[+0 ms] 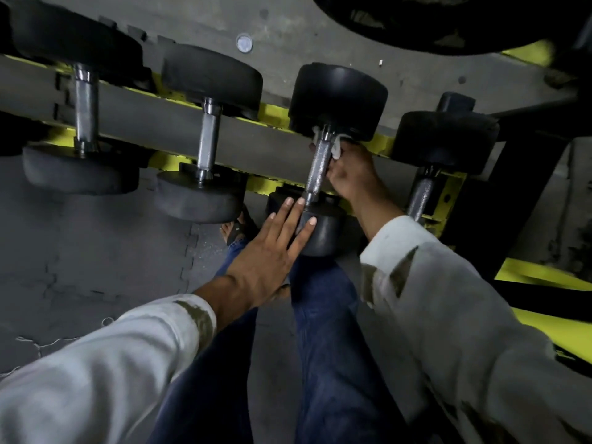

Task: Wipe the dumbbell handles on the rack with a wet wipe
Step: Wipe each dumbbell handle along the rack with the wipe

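Several black dumbbells lie across a yellow and black rack [269, 112]. The third dumbbell [336, 97] has a knurled steel handle [317, 165]. My right hand [352, 174] grips a white wet wipe [336, 147] round the far end of that handle, close to the far weight head. My left hand [275, 248] lies flat with straight fingers on the near weight head [320, 232] of the same dumbbell. Part of the wipe is hidden under my fingers.
Two more dumbbells [208, 136] [85, 104] sit on the rack to the left, and one [426, 174] to the right. A large black weight plate [432, 20] is at the top right. My legs in blue jeans [326, 331] stand on grey floor mats [96, 257].
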`<state>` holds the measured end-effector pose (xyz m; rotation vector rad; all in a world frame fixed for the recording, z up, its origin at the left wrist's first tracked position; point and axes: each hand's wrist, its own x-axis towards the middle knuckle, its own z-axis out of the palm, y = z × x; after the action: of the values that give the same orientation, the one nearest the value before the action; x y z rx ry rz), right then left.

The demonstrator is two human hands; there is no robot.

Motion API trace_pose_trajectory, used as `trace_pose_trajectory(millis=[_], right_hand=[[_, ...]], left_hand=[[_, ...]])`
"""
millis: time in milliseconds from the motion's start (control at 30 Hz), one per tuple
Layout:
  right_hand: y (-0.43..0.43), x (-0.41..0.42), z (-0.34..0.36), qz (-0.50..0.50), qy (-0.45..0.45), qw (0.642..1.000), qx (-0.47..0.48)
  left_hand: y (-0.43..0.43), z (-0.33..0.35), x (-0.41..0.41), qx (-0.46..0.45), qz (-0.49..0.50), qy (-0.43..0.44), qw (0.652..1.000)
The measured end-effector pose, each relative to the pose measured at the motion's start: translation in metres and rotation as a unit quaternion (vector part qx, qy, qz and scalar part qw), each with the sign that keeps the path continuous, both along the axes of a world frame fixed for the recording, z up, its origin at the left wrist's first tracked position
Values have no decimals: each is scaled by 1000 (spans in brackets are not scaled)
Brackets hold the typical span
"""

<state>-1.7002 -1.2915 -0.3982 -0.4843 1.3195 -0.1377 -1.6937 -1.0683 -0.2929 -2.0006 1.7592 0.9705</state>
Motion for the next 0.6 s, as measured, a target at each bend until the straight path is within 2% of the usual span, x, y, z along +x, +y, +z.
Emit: trace_pose_trajectory(millis=[67,100,133,200,267,333,433,533,600], right_hand=[[6,8,-3,-93,4,996,-19],[13,7,-3,-107,32,993,-40],[19,5,0,-102,68,989,-82],[31,-2,4,-58,123,963,-232],[37,-6,11,56,167,896,-407],[39,-13,18,198,209,802,-524],[41,-24,27,344,190,701,-595],[35,-28,28,423,193,613,-639],[31,-29,25,442,186,582,-657]], left_hand=[[1,0,0,-8,-1,-6,1000],[1,1,0,-11,1,-5,1000],[1,2,1,-11,0,-4,1000],[1,2,2,-5,-8,-3,1000],[0,2,5,0,-15,3,1000],[1,1,6,-5,-18,9,1000],[4,-4,8,-21,-24,2,999],[5,-8,8,-24,-37,-3,999],[7,-11,8,-30,-39,3,999]])
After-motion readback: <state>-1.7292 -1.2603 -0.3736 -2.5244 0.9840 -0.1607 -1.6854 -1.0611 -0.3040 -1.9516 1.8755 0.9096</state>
